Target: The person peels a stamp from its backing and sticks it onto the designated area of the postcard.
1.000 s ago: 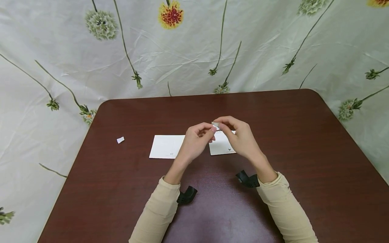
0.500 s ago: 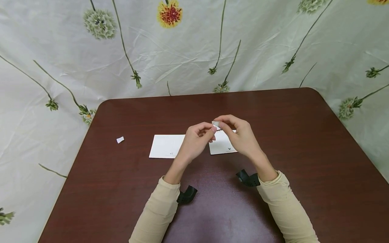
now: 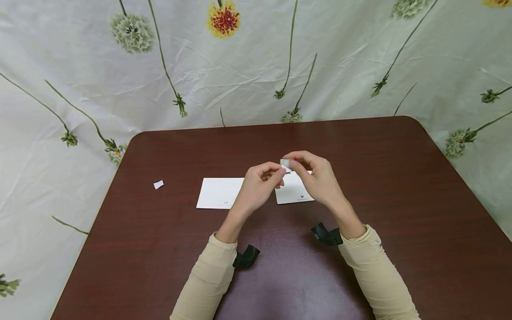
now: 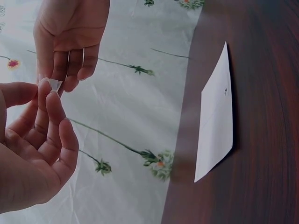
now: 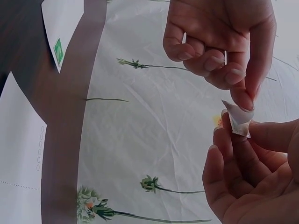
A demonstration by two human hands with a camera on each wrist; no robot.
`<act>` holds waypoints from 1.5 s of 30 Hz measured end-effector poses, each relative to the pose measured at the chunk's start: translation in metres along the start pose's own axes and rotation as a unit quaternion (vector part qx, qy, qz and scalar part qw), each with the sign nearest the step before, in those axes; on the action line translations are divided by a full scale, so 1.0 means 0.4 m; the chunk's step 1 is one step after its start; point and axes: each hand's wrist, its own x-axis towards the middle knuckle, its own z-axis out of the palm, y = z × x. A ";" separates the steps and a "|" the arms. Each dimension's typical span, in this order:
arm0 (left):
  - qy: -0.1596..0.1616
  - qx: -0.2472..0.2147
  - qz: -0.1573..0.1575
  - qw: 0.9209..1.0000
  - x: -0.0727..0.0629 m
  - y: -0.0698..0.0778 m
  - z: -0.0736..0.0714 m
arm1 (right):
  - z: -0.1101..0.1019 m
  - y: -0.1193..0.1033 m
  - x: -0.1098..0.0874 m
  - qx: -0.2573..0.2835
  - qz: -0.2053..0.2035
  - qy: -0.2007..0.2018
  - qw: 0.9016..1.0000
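Note:
Between both hands, over the table, is a small postage stamp (image 5: pixel 239 129) with a serrated edge and a white backing paper (image 5: pixel 238 113) curling away from it. My left hand (image 3: pixel 256 189) pinches the backing between thumb and index finger. Pinched in my right hand (image 3: pixel 320 182) is the stamp. Beneath the hands lies a white envelope (image 3: pixel 291 191) with a small dark print, partly covered by the right hand. Another white envelope (image 3: pixel 218 193) lies to the left, its right part behind the left hand; the right wrist view shows a green stamp (image 5: pixel 58 50) on its corner.
A small white paper scrap (image 3: pixel 158 184) lies on the dark red-brown table (image 3: pixel 160 253) at the left. Behind the table's far edge hangs a pale cloth (image 3: pixel 248 66) printed with flowers. Black straps with camera mounts (image 3: pixel 246 257) sit at both wrists.
My right hand has shifted very slightly to the right, and a little more of the pale piece shows between the hands. The envelopes and scrap have stayed in place.

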 end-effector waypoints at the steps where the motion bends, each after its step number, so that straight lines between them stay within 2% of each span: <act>1: 0.000 0.000 0.001 1.000 0.001 0.000 0.000 | 0.000 0.000 0.000 0.001 0.000 0.000 1.000; 16: -0.007 0.007 -0.006 1.000 0.000 0.001 -0.002 | -0.005 0.007 0.002 -0.009 0.002 0.011 1.000; 24: -0.019 0.015 -0.005 1.000 -0.002 0.005 -0.009 | -0.012 -0.002 0.001 -0.012 0.005 0.044 0.999; 28: -0.007 0.015 0.001 1.000 -0.001 0.005 -0.021 | -0.014 0.000 0.003 -0.012 -0.002 0.071 0.997; 33: 0.007 -0.007 0.004 1.000 0.003 0.000 -0.042 | -0.016 0.007 0.007 -0.013 -0.006 0.101 0.995; 40: 0.036 -0.016 -0.004 0.999 0.004 0.000 -0.074 | -0.014 0.003 0.005 -0.010 -0.003 0.101 0.995; 45: 0.072 -0.032 -0.017 0.997 0.005 0.002 -0.109 | -0.013 -0.003 0.003 -0.015 0.002 0.100 0.995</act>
